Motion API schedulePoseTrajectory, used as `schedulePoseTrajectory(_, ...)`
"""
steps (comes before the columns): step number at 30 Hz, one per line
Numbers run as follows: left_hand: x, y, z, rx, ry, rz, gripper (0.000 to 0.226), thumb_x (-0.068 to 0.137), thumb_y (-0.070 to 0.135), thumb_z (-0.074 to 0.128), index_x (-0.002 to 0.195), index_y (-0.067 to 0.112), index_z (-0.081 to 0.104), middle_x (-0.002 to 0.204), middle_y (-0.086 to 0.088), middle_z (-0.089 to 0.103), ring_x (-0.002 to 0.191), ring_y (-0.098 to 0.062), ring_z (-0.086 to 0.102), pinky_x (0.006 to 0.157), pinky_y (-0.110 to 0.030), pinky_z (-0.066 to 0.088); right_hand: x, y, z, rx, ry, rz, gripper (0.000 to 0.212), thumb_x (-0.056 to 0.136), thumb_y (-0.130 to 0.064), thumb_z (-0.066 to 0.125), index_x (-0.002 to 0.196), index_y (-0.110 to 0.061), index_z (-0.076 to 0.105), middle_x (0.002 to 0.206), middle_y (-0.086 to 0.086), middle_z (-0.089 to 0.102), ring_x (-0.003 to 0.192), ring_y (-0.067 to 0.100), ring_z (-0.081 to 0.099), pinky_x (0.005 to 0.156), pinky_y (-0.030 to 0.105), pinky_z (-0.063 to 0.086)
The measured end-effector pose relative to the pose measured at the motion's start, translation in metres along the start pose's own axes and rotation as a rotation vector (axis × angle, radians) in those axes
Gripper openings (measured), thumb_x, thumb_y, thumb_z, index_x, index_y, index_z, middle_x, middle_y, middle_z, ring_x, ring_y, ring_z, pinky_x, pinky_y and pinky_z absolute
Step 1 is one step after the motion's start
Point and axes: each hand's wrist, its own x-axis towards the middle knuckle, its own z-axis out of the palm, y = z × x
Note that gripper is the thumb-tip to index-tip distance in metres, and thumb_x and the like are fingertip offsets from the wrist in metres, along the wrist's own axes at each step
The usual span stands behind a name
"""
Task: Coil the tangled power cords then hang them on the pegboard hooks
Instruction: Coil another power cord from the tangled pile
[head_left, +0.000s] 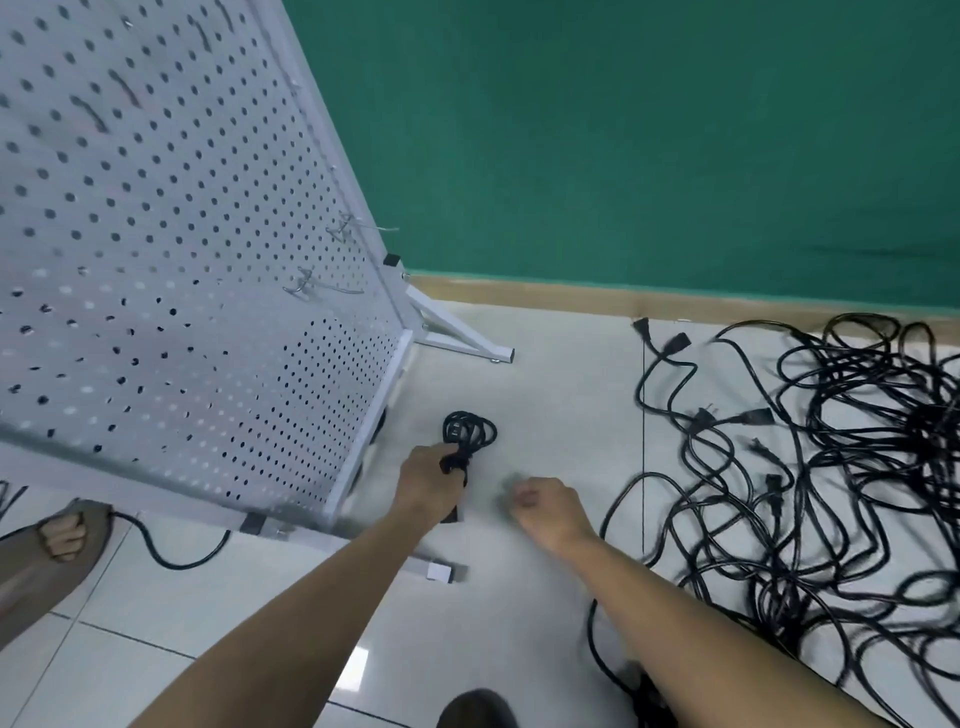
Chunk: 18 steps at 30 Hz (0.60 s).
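At frame centre the left hand (423, 480) grips a coiled cord (469, 431), its loop sticking out above the fist. Beside it the blurred right hand (545, 506) curls, seemingly on nothing. Tangled cords (857, 441) sprawl at right; the pegboard (156, 208) and hooks (311, 283) fill upper left.

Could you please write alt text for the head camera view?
The person's left hand grips a small coiled black cord beside the foot of a white pegboard with metal hooks; the right hand, fingers curled, appears empty. A tangle of black cords lies on the tiled floor to the right.
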Motion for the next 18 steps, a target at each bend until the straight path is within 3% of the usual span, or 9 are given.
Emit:
schedulePoseTrajectory(4,-0.026,0.008,0.006,0.059,-0.009,0.08,0.027,0.098,0.009,0.052,0.113,0.019,0.071,0.114,-0.004,0.065,0.1,-0.023,0.067,0.084,-0.027,0.054,-0.03,0.027,-0.028,0.027,0.066,0.026,0.026,0.094,-0.01,0.064,0.118,-0.009,0.076,0.119,0.004,0.075,0.115,0.017,0.068,0.088,0.012,0.044)
schedulePoseTrajectory(7,-0.042,0.013,0.021,0.072,-0.102,0.105,0.024,0.1,0.01,0.054,0.11,0.018,0.074,0.101,-0.001,0.069,0.079,-0.014,0.064,0.064,-0.016,0.052,-0.053,0.047,-0.045,0.045,0.12,0.034,0.022,0.093,-0.007,0.06,0.105,-0.005,0.078,0.111,0.006,0.077,0.11,0.021,0.07,0.088,0.02,0.051)
schedulePoseTrajectory(10,-0.06,0.021,0.041,0.132,-0.222,0.17,0.021,0.101,0.013,0.055,0.106,0.022,0.074,0.103,0.004,0.069,0.092,-0.015,0.067,0.062,-0.01,0.047,-0.077,0.065,-0.06,0.025,0.127,0.019,0.022,0.095,-0.012,0.06,0.108,-0.007,0.078,0.109,0.001,0.075,0.104,0.015,0.069,0.077,0.011,0.05)
schedulePoseTrajectory(13,-0.075,0.029,0.07,0.169,-0.313,0.227,0.02,0.099,0.012,0.058,0.096,0.025,0.073,0.112,-0.004,0.072,0.097,-0.019,0.07,0.071,-0.018,0.054,-0.1,0.088,-0.075,0.019,0.15,-0.028,0.018,0.095,-0.011,0.063,0.103,-0.011,0.079,0.098,-0.001,0.076,0.086,0.005,0.068,0.069,0.002,0.041)
schedulePoseTrajectory(15,-0.083,0.034,0.091,0.209,-0.362,0.273,0.021,0.098,0.012,0.058,0.095,0.026,0.073,0.112,-0.004,0.072,0.093,-0.019,0.07,0.063,-0.013,0.05,-0.116,0.102,-0.083,0.037,0.217,-0.078,0.02,0.095,-0.008,0.062,0.101,-0.018,0.079,0.092,-0.009,0.074,0.076,0.0,0.066,0.07,0.006,0.046)
schedulePoseTrajectory(17,-0.089,0.038,0.113,0.228,-0.402,0.306,0.02,0.098,0.014,0.058,0.1,0.023,0.075,0.106,-0.001,0.07,0.092,-0.021,0.072,0.057,-0.009,0.046,-0.125,0.115,-0.093,0.069,0.313,-0.118,0.024,0.096,-0.005,0.06,0.099,-0.02,0.078,0.092,-0.01,0.075,0.082,0.009,0.071,0.075,0.015,0.053)
schedulePoseTrajectory(18,-0.092,0.04,0.121,0.233,-0.409,0.319,0.02,0.098,0.015,0.058,0.104,0.02,0.076,0.105,0.0,0.07,0.093,-0.02,0.071,0.056,-0.006,0.045,-0.128,0.119,-0.098,0.079,0.345,-0.126,0.023,0.097,-0.004,0.06,0.101,-0.018,0.078,0.092,-0.009,0.075,0.084,0.011,0.071,0.075,0.012,0.053)
